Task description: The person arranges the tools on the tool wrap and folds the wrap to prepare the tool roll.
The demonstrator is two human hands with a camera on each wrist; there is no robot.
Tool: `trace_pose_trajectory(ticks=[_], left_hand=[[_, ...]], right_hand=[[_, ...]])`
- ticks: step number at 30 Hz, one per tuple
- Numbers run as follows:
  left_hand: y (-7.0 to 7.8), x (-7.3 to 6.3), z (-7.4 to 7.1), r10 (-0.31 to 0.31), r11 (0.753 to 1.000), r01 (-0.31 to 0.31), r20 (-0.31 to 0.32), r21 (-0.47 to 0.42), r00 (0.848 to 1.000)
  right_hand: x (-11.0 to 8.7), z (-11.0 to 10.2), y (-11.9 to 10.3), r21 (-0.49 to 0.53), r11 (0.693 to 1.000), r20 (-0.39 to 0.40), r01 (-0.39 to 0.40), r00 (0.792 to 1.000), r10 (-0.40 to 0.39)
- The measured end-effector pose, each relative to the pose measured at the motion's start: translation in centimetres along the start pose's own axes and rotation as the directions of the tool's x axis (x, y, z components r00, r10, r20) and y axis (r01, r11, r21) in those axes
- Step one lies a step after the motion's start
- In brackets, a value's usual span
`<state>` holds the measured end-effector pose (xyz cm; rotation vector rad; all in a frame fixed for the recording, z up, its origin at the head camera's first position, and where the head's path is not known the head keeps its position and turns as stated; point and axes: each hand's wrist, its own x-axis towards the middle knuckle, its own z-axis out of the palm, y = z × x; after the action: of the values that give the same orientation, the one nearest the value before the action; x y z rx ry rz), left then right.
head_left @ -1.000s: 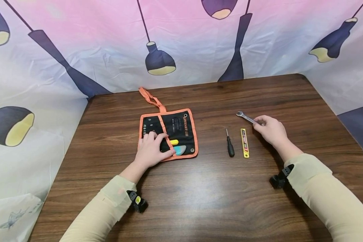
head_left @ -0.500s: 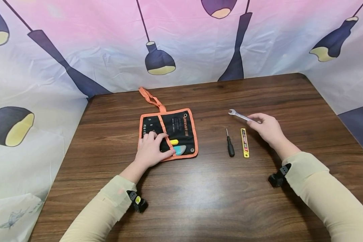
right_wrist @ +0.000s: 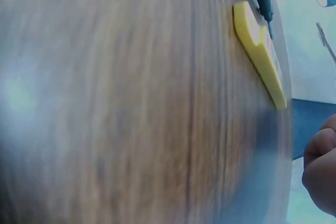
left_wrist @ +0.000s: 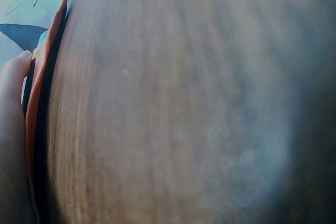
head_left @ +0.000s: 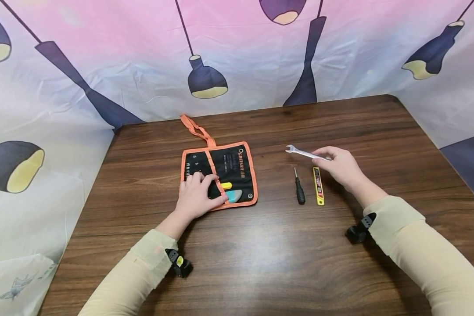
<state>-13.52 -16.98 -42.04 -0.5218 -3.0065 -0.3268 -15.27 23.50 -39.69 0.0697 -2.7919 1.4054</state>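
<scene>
In the head view a black tool pouch (head_left: pixel 231 171) with orange edging lies flat. My left hand (head_left: pixel 195 195) rests over its pocket, thumb and bent forefinger holding the orange pocket band. Beside the thumb, a yellow piece (head_left: pixel 226 186) and a teal-and-grey tool end (head_left: pixel 235 195) stick out of the pocket. My right hand (head_left: pixel 341 164) pinches one end of a silver wrench (head_left: pixel 301 152), its open-ended head pointing left toward the pouch. In the right wrist view the wrench (right_wrist: pixel 324 38) shows only in part, above the table. The left wrist view shows the thumb (left_wrist: pixel 20 69) at the pouch's edge.
Between the pouch and my right hand lie a black-handled screwdriver (head_left: pixel 300 193) and a narrow yellow case (head_left: pixel 319 186) with a printed label. The pouch's orange tie strap (head_left: pixel 197 130) stretches toward the back edge of the wooden table (head_left: pixel 260 254). A printed curtain (head_left: pixel 150 66) hangs behind.
My right hand has carried the wrench leftward, toward the pouch, above the screwdriver and the yellow case in the head view. My left hand has stayed in place on the pouch.
</scene>
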Motion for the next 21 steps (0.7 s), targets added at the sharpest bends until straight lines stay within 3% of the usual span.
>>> trace_pose_trajectory(ticks=[21], left_hand=[[0.0,0.0,-0.1,-0.010,1.000,0.010,0.000,-0.017,1.000]], right_hand=[[0.8,2.3,-2.9,0.017,1.000,0.128,0.013,0.992,-0.015]])
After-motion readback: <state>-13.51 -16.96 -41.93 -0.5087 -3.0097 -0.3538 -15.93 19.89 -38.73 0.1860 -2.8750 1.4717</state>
